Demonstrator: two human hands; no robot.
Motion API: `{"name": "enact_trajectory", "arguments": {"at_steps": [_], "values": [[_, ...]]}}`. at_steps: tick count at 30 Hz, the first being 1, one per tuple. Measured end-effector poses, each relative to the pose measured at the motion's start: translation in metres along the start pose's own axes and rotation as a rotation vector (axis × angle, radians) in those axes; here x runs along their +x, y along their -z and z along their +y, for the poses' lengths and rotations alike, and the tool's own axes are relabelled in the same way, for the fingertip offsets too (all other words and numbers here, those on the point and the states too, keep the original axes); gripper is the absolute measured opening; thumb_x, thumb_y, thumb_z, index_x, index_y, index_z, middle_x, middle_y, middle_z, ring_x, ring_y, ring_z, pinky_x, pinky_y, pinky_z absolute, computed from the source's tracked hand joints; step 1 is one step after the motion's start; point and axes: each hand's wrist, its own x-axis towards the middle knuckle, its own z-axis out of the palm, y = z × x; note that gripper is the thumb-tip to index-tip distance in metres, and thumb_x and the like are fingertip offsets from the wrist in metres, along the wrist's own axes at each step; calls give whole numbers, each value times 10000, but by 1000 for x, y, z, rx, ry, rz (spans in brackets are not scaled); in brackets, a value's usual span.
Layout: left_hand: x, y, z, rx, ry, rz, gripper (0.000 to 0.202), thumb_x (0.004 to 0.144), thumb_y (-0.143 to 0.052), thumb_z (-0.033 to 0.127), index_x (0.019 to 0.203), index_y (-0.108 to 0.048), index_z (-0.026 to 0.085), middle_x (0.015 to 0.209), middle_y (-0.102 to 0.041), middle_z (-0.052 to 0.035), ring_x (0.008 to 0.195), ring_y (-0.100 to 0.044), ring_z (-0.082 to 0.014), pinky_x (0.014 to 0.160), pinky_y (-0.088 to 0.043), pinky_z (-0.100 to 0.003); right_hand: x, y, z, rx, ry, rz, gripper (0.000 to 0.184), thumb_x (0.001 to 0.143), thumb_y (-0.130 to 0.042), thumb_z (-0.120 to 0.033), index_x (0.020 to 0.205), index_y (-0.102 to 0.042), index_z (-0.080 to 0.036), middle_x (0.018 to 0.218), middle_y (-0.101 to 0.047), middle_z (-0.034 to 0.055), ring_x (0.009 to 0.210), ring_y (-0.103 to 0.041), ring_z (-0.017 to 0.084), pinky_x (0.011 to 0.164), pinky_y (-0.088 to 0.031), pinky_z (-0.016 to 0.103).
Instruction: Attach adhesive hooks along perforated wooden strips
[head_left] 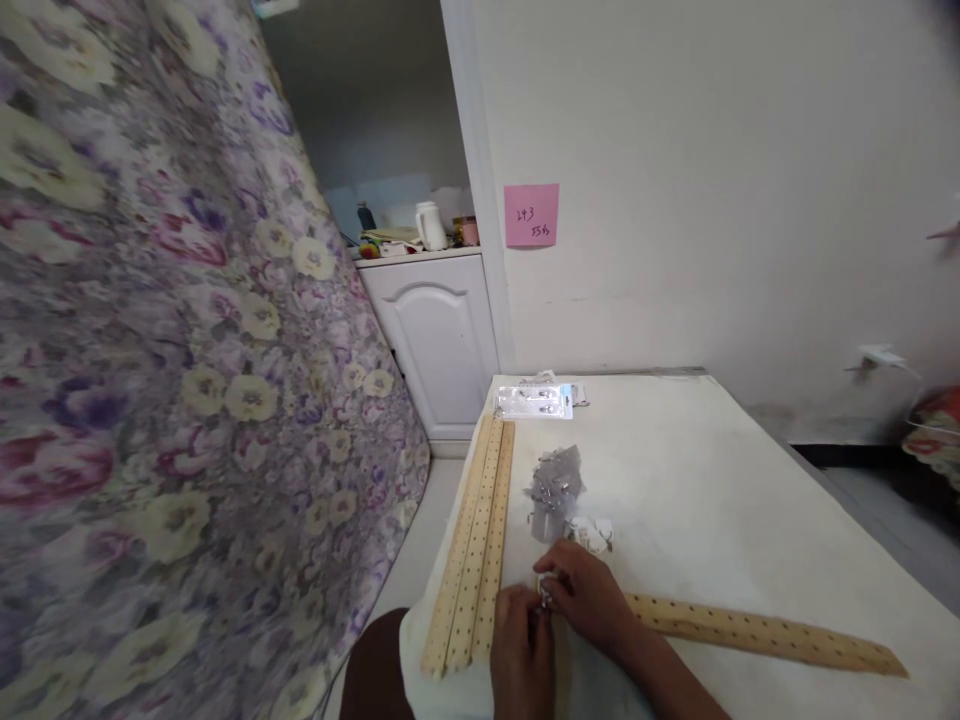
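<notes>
Closest to me, at the near edge of the white table (pixel 720 470), the person's two hands meet. The left hand (pixel 521 645) is curled with its fingers drawn together. The right hand (pixel 592 598) comes in from the right with its fingertips pressed to the left's. Between them they pinch a small silvery piece (pixel 545 592); it is too small to say what it is. It sits just above the tabletop, beside the near end of the strip bundle.

A single perforated wooden strip (pixel 757 632) lies flat and runs off to the right from under the right hand. To the left of the hands, three perforated wooden strips (pixel 474 555) lie side by side, touching, pointing away along the table's left edge.

Just beyond the right hand lie some white scraps (pixel 598 534). Behind them is a heap of small clear bags (pixel 555 487) with metal bits inside. Farther on, at the far end of the three strips, a clear blister pack (pixel 534 402) lies flat near the wall.

On the wall above it hangs a pink sticky note (pixel 531 214) with handwriting. To its left, through the opening, stands a white cabinet (pixel 436 340) with a white jug (pixel 430 225) on top. A floral fabric (pixel 150 350) fills the left side.
</notes>
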Motion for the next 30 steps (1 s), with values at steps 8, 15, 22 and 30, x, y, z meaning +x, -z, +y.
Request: {"name": "enact_trajectory", "arguments": {"at_steps": [8,15,22,30], "values": [[1,-2,-6,-19,-16,-9,132,873,-494,282,855,-606,217,900,-589,-55,854,-580,-196,779,-498,-320,1,-3,3,-15,-29,-2,184,741,-553,-175,878,-668,-218,829,-634,8,764,-573,146,732,-417,251],[1,0,-6,-6,-1,-23,143,866,-493,290,883,-616,220,927,-592,-65,874,-583,-209,792,-501,-343,4,0,-2,30,-166,-28,199,708,-582,-207,874,-688,-235,825,-669,9,778,-598,161,716,-424,261],[1,-1,-7,-9,13,-36,128,861,-483,248,862,-607,218,916,-582,-63,874,-567,-212,789,-496,-351,11,-3,0,50,-295,-50,213,662,-603,-206,845,-710,-226,817,-703,20,758,-618,169,679,-417,261],[0,1,-3,-12,-4,-24,142,874,-475,269,838,-602,214,882,-586,-56,838,-577,-201,760,-495,-330,9,-4,1,64,-260,-59,216,673,-594,-199,848,-719,-226,774,-688,12,714,-610,159,653,-420,251]]}}
